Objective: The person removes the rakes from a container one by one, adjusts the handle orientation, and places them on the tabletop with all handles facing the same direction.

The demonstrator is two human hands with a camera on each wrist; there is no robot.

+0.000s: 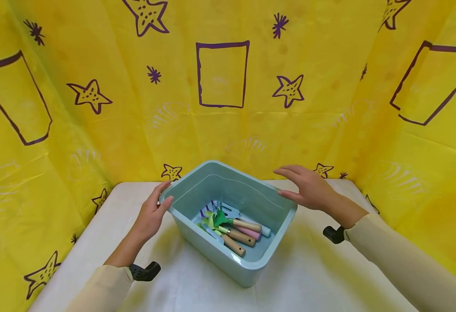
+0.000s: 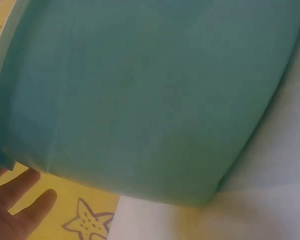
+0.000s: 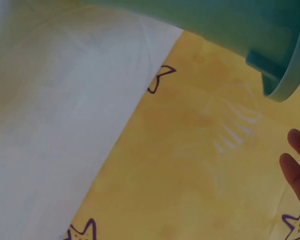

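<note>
A pale blue-green plastic bin stands at an angle on the white table. Inside lie several small garden tools: a green-headed one with a wooden handle, a purple-tined hand fork, and wooden, pink and pale blue handles. My left hand is at the bin's left corner, thumb and fingers spread at the rim; its fingers look fairly straight in the left wrist view. To the right, my right hand hovers by the far right rim with fingers extended and nothing in them.
Yellow cloth printed with purple starfish and cup outlines rises behind and on both sides. The white tabletop extends around the bin. Each wrist carries a black camera mount.
</note>
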